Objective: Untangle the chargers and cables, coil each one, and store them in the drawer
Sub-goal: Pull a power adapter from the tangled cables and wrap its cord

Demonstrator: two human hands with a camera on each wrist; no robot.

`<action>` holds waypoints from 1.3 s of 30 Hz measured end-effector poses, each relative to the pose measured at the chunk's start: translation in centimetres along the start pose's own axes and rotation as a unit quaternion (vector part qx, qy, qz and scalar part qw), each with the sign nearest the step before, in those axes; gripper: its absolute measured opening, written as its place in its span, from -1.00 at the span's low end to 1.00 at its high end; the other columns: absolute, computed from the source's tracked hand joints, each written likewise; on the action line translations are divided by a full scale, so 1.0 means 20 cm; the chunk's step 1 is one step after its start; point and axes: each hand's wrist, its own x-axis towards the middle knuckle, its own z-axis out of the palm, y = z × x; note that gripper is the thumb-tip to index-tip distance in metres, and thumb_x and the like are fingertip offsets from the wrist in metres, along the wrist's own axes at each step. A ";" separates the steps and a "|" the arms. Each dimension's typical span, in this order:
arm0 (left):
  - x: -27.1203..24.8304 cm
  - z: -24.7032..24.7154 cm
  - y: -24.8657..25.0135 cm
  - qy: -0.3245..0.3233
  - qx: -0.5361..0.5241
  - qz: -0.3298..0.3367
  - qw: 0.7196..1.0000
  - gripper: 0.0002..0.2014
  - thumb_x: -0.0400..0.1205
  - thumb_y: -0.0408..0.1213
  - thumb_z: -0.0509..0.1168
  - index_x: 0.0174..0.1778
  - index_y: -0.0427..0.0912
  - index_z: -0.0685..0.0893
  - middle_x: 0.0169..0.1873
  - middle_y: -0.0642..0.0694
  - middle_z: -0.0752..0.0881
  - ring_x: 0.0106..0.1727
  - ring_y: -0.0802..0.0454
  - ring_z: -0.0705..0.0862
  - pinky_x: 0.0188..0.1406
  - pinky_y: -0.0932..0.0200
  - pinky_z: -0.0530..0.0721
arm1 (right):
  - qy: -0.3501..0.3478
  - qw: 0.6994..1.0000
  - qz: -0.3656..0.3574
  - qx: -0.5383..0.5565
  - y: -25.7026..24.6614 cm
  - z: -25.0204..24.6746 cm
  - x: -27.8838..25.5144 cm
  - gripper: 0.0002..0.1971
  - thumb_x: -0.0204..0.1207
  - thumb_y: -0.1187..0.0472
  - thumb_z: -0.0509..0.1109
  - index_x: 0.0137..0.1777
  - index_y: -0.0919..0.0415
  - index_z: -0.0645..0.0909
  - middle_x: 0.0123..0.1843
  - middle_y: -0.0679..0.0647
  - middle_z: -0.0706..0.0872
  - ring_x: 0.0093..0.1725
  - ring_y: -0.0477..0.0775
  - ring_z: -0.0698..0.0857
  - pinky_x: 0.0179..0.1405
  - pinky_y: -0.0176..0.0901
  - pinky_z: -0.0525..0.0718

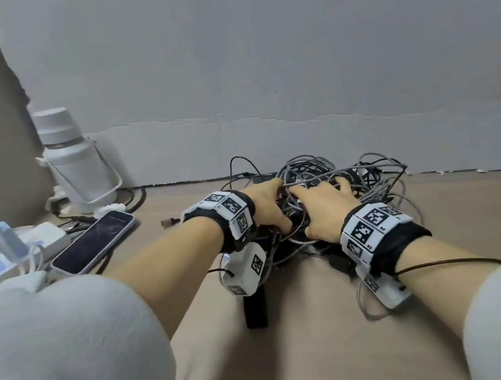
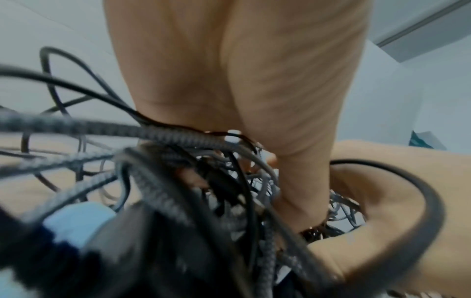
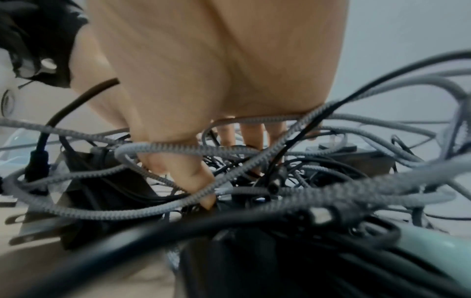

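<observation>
On the counter (image 1: 310, 341), against the pale wall: a tangle of cables (image 1: 331, 185) was seen heaped, grey braided leads looped through thinner black ones.
Tangle's make-up: a grey braided cable (image 3: 178, 149) was seen crossing in front of the right thumb, and a thick black cable (image 2: 397, 181) curving round by the left hand; dark charger blocks were partly buried in the pile, and their number could not be told.
Left hand (image 1: 268, 201): it was laid into the left side of the tangle, the fingers (image 2: 295, 191) pushed down among the strands; the tips were hidden, so whether a cable was pinched could not be told.
Right hand (image 1: 325, 208): it was placed palm down on the middle of the pile, the fingers (image 3: 251, 133) held fairly straight and spread, reaching in among the loops; the thumb was bent down into the strands, and no firm hold on any one lead was shown.
Hands' relation: they were set close beside each other, both touching the tangle.
Stray end: a small brown plug (image 1: 169, 222) was left lying on the counter just left of the left wrist.
Left of the counter: a phone (image 1: 95, 242) was lying face up, resting partly on a white power strip (image 1: 6, 254); a white bottle (image 1: 74, 158) with a strap was standing upright near the wall.
Drawer: it was outside all three views.
</observation>
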 end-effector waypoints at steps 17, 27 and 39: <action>0.15 -0.45 -0.11 0.027 -0.155 0.051 0.986 -0.84 0.67 -0.08 0.43 -0.08 -0.10 0.77 -0.43 -0.06 0.65 -0.58 0.07 0.56 -0.51 0.24 0.54 | 0.114 0.952 0.007 0.283 0.32 -0.36 0.23 -0.77 0.61 0.07 0.49 -0.13 0.24 0.69 -0.34 0.05 0.67 -0.30 0.09 0.61 -0.24 -0.09 0.49; -0.04 -0.76 0.10 0.124 -0.305 0.077 0.941 -0.57 0.69 0.09 0.34 -0.05 -0.29 0.72 -0.58 -0.03 0.44 -0.63 0.07 0.33 -0.70 0.31 0.36 | 0.259 0.880 0.036 0.397 0.45 -0.83 0.16 -0.74 0.66 0.12 0.41 -0.05 0.37 0.65 -0.37 0.12 0.65 -0.30 0.16 0.63 -0.06 0.28 0.72; -0.11 -1.08 0.25 0.029 -0.589 0.159 0.792 -0.73 0.74 -0.03 0.21 -0.20 -0.10 0.50 -0.59 0.10 0.36 -0.67 0.23 0.27 -0.58 0.35 0.30 | 0.292 0.793 -0.034 0.534 0.29 -1.21 0.24 -0.82 0.74 0.24 0.30 0.15 0.35 0.64 -0.46 0.02 0.54 -0.51 -0.01 0.51 -0.58 -0.24 0.46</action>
